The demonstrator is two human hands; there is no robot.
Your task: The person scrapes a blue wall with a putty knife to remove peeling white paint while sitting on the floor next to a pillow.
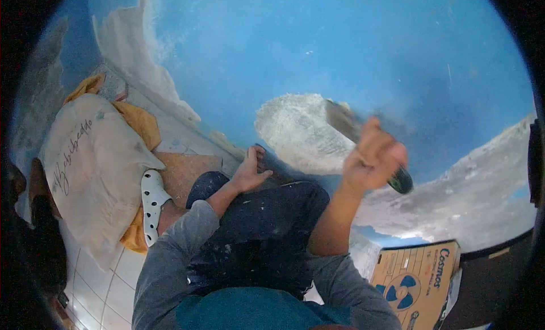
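Note:
My right hand (374,159) grips a scraper by its dark green handle (401,181); the hand is blurred. Its wide flat blade (342,120) lies over a pale, bare patch (298,134) in the blue painted wall (323,53). Whitish scrape marks cover that patch, and blue paint surrounds it. Low down by the wall's foot, my left hand (252,172) holds nothing that I can see. Its thumb stands apart from the bent fingers, near my knee; whether the fingertips touch the wall I cannot tell.
At left a stuffed whitish sack or cushion (96,176) bearing writing lies over orange-brown cloth (138,123). Beside it are my white clog (152,206) and a brown board (191,172) on the tiled floor (96,272). A fan's cardboard box (415,279) stands at lower right.

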